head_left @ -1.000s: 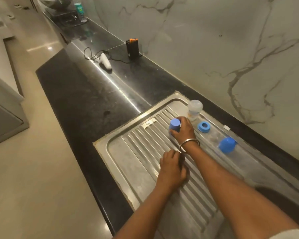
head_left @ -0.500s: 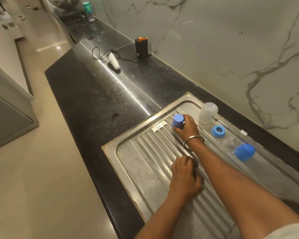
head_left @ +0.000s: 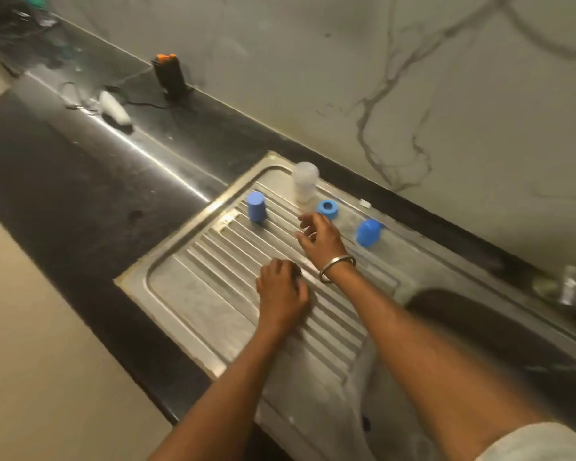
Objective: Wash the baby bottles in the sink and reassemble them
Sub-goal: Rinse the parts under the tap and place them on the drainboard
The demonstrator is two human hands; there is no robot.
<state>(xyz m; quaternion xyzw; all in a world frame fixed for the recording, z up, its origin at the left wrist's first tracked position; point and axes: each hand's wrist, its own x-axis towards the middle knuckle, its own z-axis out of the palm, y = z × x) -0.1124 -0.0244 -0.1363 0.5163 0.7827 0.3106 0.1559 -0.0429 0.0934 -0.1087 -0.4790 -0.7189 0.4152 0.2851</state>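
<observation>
A: Your right hand [head_left: 320, 239] hovers over the drainboard [head_left: 193, 294], fingers loosely spread, holding nothing.

B: And the left hand [head_left: 281, 289]? It rests curled on the ribs; through the blur I can't tell if you're gripping anything.

A: The cap [head_left: 256, 206] stands alone, upright. The bottle [head_left: 305, 186], ring [head_left: 327, 207] and dome [head_left: 368, 231] sit near the wall side.
</observation>
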